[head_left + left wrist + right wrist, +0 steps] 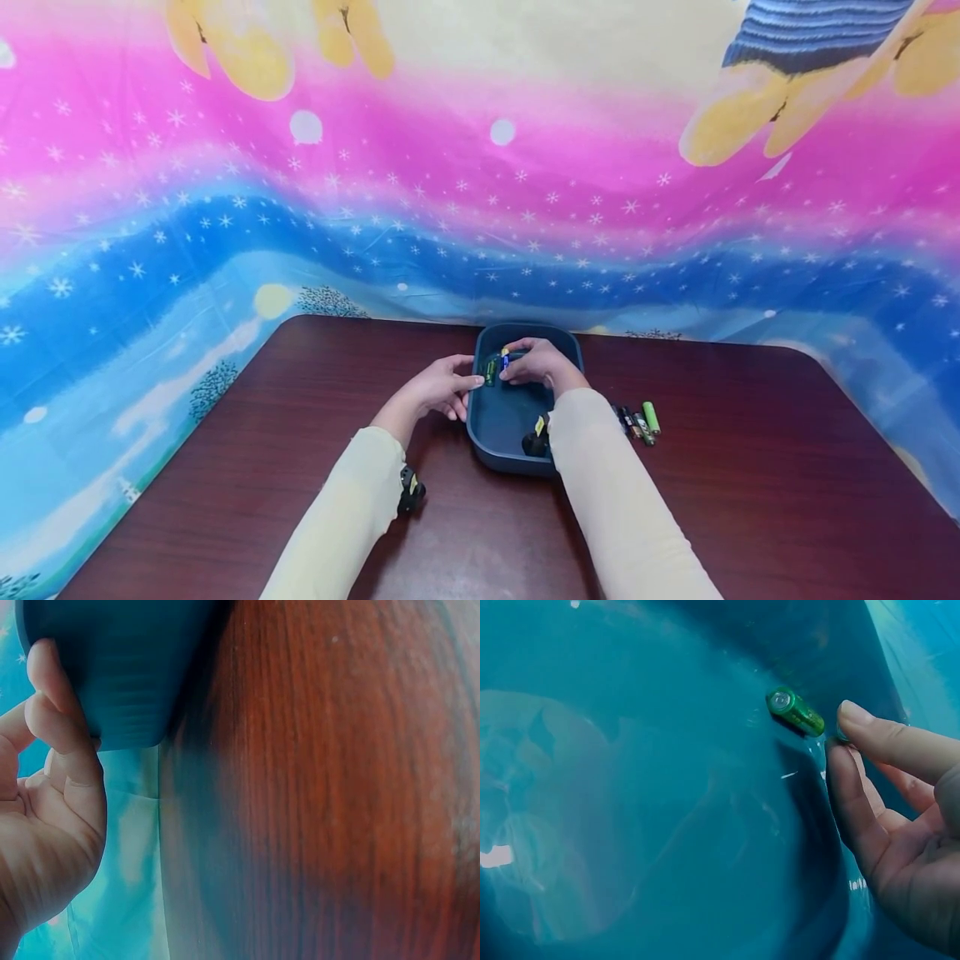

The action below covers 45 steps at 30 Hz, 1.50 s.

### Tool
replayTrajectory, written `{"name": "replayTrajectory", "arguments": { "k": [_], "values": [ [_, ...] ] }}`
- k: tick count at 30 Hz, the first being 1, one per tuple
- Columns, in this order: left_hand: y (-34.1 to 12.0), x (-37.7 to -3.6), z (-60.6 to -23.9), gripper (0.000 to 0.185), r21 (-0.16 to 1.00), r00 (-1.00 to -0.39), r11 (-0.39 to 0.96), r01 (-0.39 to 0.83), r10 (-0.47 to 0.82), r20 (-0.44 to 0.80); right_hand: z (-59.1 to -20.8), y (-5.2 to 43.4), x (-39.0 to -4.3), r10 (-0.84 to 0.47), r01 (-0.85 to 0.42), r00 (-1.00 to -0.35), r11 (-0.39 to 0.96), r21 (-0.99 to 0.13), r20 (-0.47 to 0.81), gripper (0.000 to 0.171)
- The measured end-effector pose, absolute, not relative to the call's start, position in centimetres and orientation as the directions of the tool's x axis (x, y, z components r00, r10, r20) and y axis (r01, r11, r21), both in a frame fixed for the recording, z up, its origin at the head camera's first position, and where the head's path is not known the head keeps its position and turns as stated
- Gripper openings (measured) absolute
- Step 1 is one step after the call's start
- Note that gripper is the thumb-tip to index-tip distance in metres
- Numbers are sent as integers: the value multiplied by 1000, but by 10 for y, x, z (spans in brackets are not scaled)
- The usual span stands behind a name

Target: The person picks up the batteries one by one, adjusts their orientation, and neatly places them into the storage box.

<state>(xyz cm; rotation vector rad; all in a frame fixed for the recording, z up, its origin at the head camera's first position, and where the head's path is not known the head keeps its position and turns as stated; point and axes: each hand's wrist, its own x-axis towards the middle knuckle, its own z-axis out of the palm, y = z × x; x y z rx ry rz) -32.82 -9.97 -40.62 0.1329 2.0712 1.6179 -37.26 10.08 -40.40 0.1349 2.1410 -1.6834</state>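
A dark blue-grey plastic tray (504,429) stands on the table, its outer wall (142,667) filling the upper left of the left wrist view. My left hand (442,387) holds its left rim, thumb over the edge and other fingers outside. Inside the tray, my right hand (536,364) pinches a blue battery with a yellowish end (505,360) between thumb and fingers. That battery is almost wholly hidden by the fingertips in the right wrist view. Just left of it, a green battery (799,712) lies on the tray floor near the wall.
Right of the tray, several loose batteries lie on the dark red-brown wooden table (750,467), among them a light green one (651,417); my right sleeve partly hides the group. A colourful printed cloth (420,183) hangs behind the table.
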Motion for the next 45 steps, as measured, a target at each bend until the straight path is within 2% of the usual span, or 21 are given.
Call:
{"name": "replayTrajectory", "arguments": {
  "k": [8,20,30,37,45],
  "values": [
    [-100,-327,-405,59,933,-867,276,-229,378,-325,-407,101,-370,-166,227,-931,430,-874,-324,53],
    [-101,-327,-405,59,935,-867,275,-224,382,-320,-413,99,-375,-176,87,-948,659,-747,-266,52],
    [-101,-327,-406,60,935,-866,270,-231,380,-324,-414,98,-378,-166,93,-945,689,-719,-282,50],
    [-101,-327,-405,59,932,-861,271,-239,385,-332,-411,97,-372,-167,46,-949,767,-640,-268,55],
    [-102,-327,-406,60,934,-862,264,-238,386,-329,-411,95,-371,-188,9,-946,798,-602,-263,53]
  ]
}}
